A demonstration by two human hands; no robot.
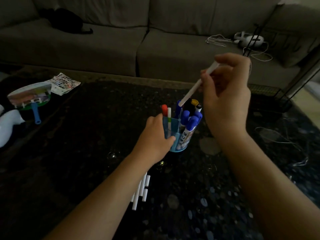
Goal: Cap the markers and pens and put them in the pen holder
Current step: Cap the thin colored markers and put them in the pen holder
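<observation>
A blue pen holder (180, 144) stands on the dark table (86, 153), filled with blue-capped markers (191, 121), a red-capped one (164, 108) and a yellow-capped one (194, 102). My left hand (155, 135) grips the holder's left side. My right hand (226, 94) is above and to the right of it, pinching a white pen (194, 88) held slanted, its lower end just over the holder's rim. Several more white pens (141, 191) lie on the table near my left forearm.
A round hand fan (29, 96) with a blue handle and a printed sheet (65, 84) lie at the far left, beside a white object (7, 125). A grey sofa (155, 40) runs behind the table, with a white headset and cables (249, 39). Thin wires (284, 141) lie at right.
</observation>
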